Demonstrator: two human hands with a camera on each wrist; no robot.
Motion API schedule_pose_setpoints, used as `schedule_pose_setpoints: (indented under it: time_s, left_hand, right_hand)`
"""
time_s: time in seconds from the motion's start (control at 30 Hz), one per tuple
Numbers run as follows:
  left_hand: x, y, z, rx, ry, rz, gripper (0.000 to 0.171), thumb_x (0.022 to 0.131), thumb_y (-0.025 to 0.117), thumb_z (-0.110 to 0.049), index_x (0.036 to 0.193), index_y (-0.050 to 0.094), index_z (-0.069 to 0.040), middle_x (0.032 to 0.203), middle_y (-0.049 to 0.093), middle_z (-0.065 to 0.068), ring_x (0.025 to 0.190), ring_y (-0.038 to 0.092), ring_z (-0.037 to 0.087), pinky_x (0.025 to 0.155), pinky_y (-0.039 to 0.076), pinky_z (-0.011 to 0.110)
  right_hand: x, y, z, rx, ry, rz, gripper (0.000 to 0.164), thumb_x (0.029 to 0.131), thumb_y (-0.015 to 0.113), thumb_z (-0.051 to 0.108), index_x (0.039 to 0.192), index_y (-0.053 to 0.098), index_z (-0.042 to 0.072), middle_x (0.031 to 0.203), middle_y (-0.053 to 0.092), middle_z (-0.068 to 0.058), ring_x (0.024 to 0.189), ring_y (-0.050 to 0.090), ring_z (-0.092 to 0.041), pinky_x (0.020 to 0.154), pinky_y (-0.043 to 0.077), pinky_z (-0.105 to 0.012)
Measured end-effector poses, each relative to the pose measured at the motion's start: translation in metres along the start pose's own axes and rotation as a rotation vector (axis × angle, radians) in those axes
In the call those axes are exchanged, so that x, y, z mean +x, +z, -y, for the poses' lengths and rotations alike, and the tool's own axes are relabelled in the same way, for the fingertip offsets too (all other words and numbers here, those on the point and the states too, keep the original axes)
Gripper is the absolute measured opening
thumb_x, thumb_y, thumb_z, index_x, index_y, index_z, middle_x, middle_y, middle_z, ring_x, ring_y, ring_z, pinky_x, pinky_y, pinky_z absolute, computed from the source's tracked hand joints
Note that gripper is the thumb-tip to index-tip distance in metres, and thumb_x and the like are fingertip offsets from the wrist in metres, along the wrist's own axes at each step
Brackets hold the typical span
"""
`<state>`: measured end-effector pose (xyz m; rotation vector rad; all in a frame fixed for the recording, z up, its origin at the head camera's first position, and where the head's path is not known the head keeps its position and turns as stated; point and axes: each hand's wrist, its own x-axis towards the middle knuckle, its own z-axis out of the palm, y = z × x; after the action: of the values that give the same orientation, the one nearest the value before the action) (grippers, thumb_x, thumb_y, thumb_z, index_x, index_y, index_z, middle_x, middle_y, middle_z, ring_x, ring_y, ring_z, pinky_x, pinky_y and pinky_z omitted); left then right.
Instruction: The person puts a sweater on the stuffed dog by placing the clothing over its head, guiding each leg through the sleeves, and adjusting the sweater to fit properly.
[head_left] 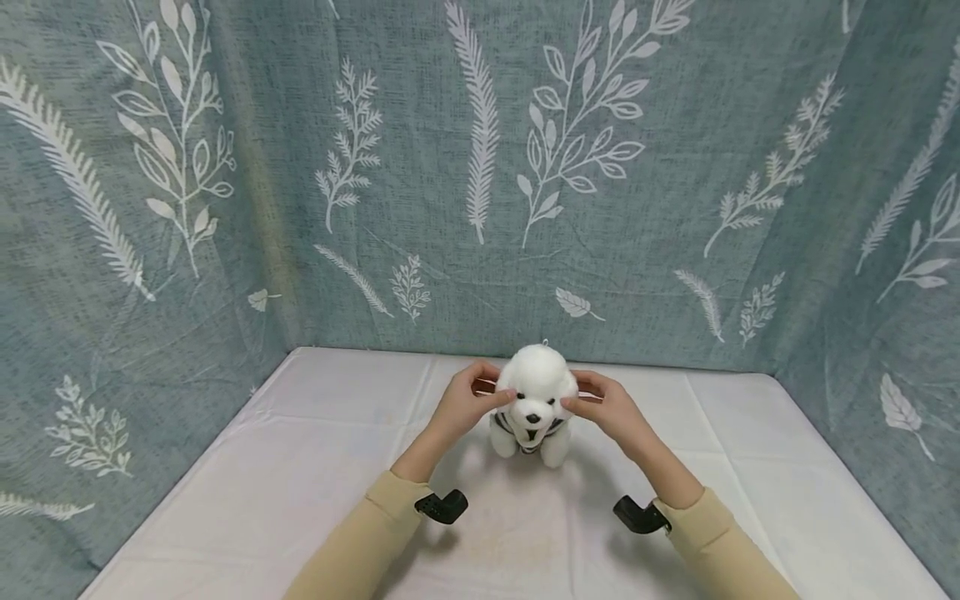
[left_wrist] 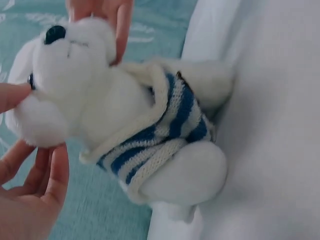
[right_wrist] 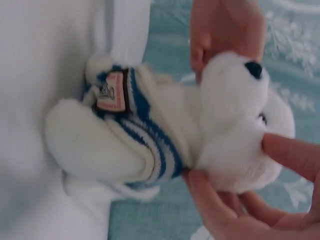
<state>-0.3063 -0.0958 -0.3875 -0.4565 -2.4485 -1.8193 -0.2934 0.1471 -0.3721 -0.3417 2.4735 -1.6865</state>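
Note:
A white plush dog (head_left: 538, 375) with a black nose sits upright on the table, its face toward the camera. Its blue-and-white striped knitted vest (left_wrist: 172, 117) shows in both wrist views, with a label patch (right_wrist: 114, 92) at the chest. My left hand (head_left: 467, 402) pinches the ear on the left side of the head, thumb in front near the eye and fingers behind. On the other side my right hand (head_left: 609, 408) pinches the other ear the same way, its thumb (right_wrist: 292, 152) beside the eye and the fingers curled behind.
A white cloth covers the table (head_left: 495, 533). Blue-green curtains (head_left: 450, 275) with white leaf prints hang behind it and along both sides. Black wrist camera mounts (head_left: 444, 507) stick out from both beige sleeves (head_left: 360, 537).

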Motion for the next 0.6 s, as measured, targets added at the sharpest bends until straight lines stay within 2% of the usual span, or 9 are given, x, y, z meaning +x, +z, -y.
schedule_pose_setpoints:
  time_s: [0.13,0.27,0.4,0.6]
  left_hand:
    - [-0.004,0.009,-0.002,-0.024,0.014,0.000,0.031,0.083,0.074,-0.027,0.105,0.060,-0.010,0.107,0.061,0.009,0.097,0.058,0.023,0.077,0.050,0.033]
    - [-0.007,0.011,-0.002,-0.029,0.022,-0.025,0.033,0.082,0.075,-0.026,0.107,0.060,-0.012,0.106,0.061,0.008,0.094,0.058,0.021,0.075,0.050,0.032]
    - [-0.007,0.009,-0.002,-0.025,0.016,-0.038,0.034,0.081,0.076,-0.025,0.109,0.060,-0.015,0.106,0.061,0.005,0.093,0.058,0.020,0.076,0.050,0.033]
    - [-0.007,0.008,-0.003,-0.041,0.018,-0.027,0.037,0.082,0.075,-0.021,0.113,0.059,-0.010,0.109,0.060,0.010,0.096,0.058,0.024,0.076,0.049,0.032]
  right_hand:
    - [0.003,-0.011,-0.008,0.042,-0.022,0.062,0.062,0.090,0.065,0.027,0.141,0.041,0.004,0.142,0.044,-0.021,0.130,0.043,-0.038,0.100,0.044,-0.047]
    - [0.003,-0.013,-0.012,0.061,-0.037,0.086,0.061,0.090,0.066,0.028,0.141,0.042,0.004,0.141,0.044,-0.020,0.128,0.045,-0.037,0.099,0.045,-0.045]
    - [0.001,-0.011,-0.012,0.062,-0.041,0.084,0.062,0.091,0.065,0.028,0.142,0.040,0.004,0.143,0.042,-0.022,0.131,0.042,-0.040,0.101,0.044,-0.046]
    - [0.000,-0.008,-0.010,0.041,-0.031,0.051,0.061,0.091,0.065,0.029,0.142,0.041,0.006,0.142,0.043,-0.020,0.131,0.042,-0.039,0.102,0.042,-0.048]
